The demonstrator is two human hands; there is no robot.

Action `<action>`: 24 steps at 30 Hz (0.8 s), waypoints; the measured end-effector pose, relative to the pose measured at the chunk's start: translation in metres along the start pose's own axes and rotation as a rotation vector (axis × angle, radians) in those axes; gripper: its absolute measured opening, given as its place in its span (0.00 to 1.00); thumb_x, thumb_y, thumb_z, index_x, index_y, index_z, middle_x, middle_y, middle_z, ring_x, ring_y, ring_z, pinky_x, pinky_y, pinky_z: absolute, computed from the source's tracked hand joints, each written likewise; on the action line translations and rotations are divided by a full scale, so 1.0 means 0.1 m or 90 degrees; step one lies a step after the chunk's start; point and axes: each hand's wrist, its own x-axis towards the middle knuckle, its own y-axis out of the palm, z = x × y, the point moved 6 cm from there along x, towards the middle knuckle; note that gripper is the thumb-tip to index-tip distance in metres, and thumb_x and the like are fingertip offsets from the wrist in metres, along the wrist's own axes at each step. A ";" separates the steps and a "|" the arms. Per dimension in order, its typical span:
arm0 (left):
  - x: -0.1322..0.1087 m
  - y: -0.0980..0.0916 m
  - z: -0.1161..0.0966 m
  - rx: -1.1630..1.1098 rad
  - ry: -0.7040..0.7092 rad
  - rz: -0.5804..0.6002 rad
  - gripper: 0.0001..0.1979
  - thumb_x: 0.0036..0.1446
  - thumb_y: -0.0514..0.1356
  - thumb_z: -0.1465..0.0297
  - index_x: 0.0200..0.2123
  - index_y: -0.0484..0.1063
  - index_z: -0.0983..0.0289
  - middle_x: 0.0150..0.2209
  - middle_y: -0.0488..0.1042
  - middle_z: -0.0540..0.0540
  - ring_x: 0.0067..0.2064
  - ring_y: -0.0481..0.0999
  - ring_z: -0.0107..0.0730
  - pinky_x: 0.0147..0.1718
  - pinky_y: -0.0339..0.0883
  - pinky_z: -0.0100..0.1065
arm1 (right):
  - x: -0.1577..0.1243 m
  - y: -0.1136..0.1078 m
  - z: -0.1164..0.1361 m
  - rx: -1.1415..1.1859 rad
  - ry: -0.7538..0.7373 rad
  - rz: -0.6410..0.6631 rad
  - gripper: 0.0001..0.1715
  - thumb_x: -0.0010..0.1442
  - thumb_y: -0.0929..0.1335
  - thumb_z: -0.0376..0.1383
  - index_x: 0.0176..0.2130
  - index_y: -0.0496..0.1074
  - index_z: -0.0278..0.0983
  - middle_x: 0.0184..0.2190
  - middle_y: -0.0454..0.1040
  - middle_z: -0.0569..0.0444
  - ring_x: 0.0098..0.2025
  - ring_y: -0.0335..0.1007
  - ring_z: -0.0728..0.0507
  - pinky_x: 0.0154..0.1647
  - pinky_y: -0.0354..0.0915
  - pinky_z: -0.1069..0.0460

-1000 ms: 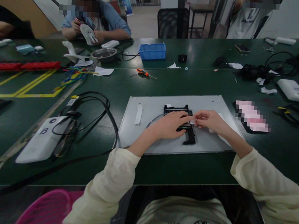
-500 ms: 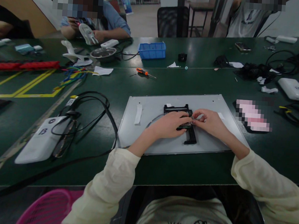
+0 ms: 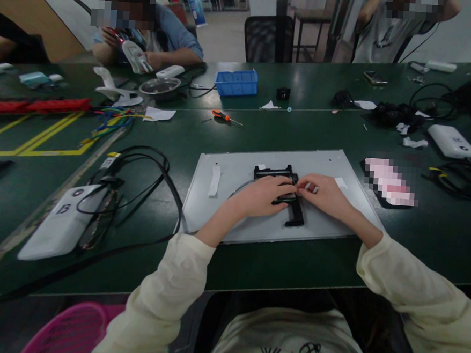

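A black plastic frame (image 3: 295, 213) lies on a light grey board (image 3: 201, 212) in front of me. My left hand (image 3: 260, 195) lies across the frame, fingers over its middle and thumb at its near side, gripping it. A thin grey cable (image 3: 240, 186) runs out from under that hand. Close against the left fingertips, my right hand (image 3: 325, 193) has thumb and forefinger pinched together at the frame's right edge. Whatever sits in that pinch is too small and hidden to make out.
White strips of paper (image 3: 215, 180) lie on the board. Left of it are a white power bank (image 3: 60, 223) and black cables (image 3: 166, 166); right, a phone (image 3: 388, 182). Beyond are an orange screwdriver (image 3: 223, 116), a blue basket (image 3: 236, 83) and people seated across the green table (image 3: 174, 134).
The whole view has shifted slightly. Both hands stay at the frame, and the right thumb and forefinger are still pinched beside the left fingertips.
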 end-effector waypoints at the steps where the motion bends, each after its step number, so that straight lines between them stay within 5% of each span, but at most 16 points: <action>1: 0.00 0.00 0.01 0.000 0.000 0.000 0.19 0.61 0.57 0.67 0.55 0.67 0.62 0.59 0.66 0.59 0.57 0.68 0.39 0.57 0.61 0.43 | 0.00 0.00 0.01 0.004 -0.003 -0.002 0.06 0.57 0.67 0.33 0.36 0.74 0.39 0.32 0.75 0.54 0.30 0.69 0.47 0.34 0.63 0.52; 10: -0.07 -0.05 -0.07 0.045 -0.010 -0.016 0.22 0.61 0.56 0.69 0.59 0.63 0.61 0.62 0.63 0.60 0.63 0.61 0.43 0.61 0.54 0.46 | -0.01 0.01 0.00 0.029 0.008 -0.006 0.07 0.57 0.67 0.34 0.37 0.73 0.39 0.31 0.76 0.55 0.30 0.70 0.47 0.34 0.64 0.51; 15: -0.29 -0.35 -0.05 0.032 -0.090 -0.078 0.25 0.61 0.56 0.67 0.62 0.59 0.60 0.61 0.63 0.59 0.61 0.63 0.43 0.59 0.56 0.45 | -0.01 -0.07 -0.02 0.054 0.045 -0.071 0.09 0.56 0.67 0.36 0.39 0.74 0.39 0.31 0.76 0.54 0.29 0.70 0.46 0.31 0.63 0.52; 20: -0.76 -0.71 0.46 0.014 -0.283 -0.229 0.18 0.62 0.53 0.68 0.54 0.67 0.62 0.53 0.70 0.57 0.51 0.71 0.39 0.54 0.63 0.41 | -0.04 -0.11 0.04 0.048 0.040 -0.116 0.09 0.58 0.66 0.37 0.38 0.74 0.40 0.33 0.77 0.53 0.31 0.70 0.45 0.28 0.62 0.52; 24: -1.15 -0.68 1.02 0.010 -0.440 -0.346 0.17 0.57 0.53 0.72 0.50 0.69 0.63 0.47 0.71 0.56 0.38 0.73 0.32 0.45 0.68 0.37 | -0.06 -0.09 0.10 0.012 -0.001 -0.105 0.08 0.59 0.65 0.36 0.38 0.74 0.39 0.34 0.77 0.52 0.32 0.70 0.45 0.28 0.62 0.52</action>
